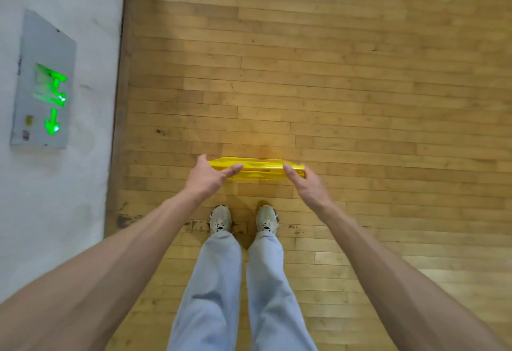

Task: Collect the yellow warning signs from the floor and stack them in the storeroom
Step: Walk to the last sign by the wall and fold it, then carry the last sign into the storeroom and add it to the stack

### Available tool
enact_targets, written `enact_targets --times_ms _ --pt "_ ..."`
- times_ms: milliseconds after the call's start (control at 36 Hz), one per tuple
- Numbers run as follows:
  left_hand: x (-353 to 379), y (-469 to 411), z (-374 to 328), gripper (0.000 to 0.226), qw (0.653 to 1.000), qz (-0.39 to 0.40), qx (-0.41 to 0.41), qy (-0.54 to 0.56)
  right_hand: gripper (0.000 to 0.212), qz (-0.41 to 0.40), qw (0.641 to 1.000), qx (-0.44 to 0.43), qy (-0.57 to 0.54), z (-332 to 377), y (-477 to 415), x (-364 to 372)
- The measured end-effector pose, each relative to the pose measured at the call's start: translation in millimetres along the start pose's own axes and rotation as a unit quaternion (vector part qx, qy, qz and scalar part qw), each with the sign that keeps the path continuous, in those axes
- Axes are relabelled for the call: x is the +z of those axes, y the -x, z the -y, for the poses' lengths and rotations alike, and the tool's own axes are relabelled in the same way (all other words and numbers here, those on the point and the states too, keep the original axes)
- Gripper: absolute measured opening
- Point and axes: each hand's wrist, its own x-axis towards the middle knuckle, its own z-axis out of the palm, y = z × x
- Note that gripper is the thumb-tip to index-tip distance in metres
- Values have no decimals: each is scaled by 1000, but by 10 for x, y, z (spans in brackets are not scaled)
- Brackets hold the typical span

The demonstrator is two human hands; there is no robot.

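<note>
A folded yellow warning sign [260, 169] shows its narrow top edge just in front of my feet, over the wooden floor. My left hand [210, 177] grips its left end, thumb on the near side and fingers round the far side. My right hand [303, 184] holds its right end the same way. Whether the sign's lower edge rests on the floor is hidden.
A white wall [55, 212] runs along the left, carrying a grey plate with a lit green exit sign [45, 84]. My two shoes [243, 219] stand behind the sign. Wooden floor [360, 73] stretches ahead and to the right.
</note>
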Motion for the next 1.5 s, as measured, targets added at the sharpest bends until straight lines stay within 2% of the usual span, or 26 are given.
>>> enact_targets --times_ms 111,250,306,389,472,556,583,639,667,806,1000,1111,1306,1500 --pt "37 14 19 97 997 -20 -9 67 94 -15 1000 0 4 54 27 30" --pt "61 81 49 104 993 -48 -28 108 120 -24 999 3 30 -7 38 25" --pt "49 123 51 112 992 -56 -31 105 110 -27 999 2 30 13 75 19" --pt "11 182 47 112 991 -69 -25 109 98 -36 999 -5 24 45 137 9" --pt "-93 322 6 94 991 -68 -12 113 78 -42 998 -19 29 126 287 -25" --pt "-214 489 -2 89 991 -70 -4 116 60 -47 997 -37 46 226 475 -46" --pt "-260 568 -7 77 990 -72 3 120 58 -51 996 -42 53 263 536 -51" --pt "-350 745 -11 53 988 -84 8 132 56 -53 995 -56 68 373 684 -66" --pt "-398 840 -7 50 986 -95 7 138 57 -53 993 -66 81 432 758 -71" --pt "-620 1268 101 69 972 -138 10 190 56 -37 985 -110 124 716 1129 -78" --pt "-813 1855 535 64 945 -194 -3 264 62 18 966 -177 188 1026 1610 124" --pt "-868 2235 945 72 920 -250 -42 299 56 50 943 -222 241 1148 1920 411" --pt "-818 2867 1878 48 851 -339 -101 388 55 114 883 -287 352 1186 2502 1181" --pt "-616 3628 3190 69 784 -400 -187 435 70 190 796 -344 461 766 3303 2222"
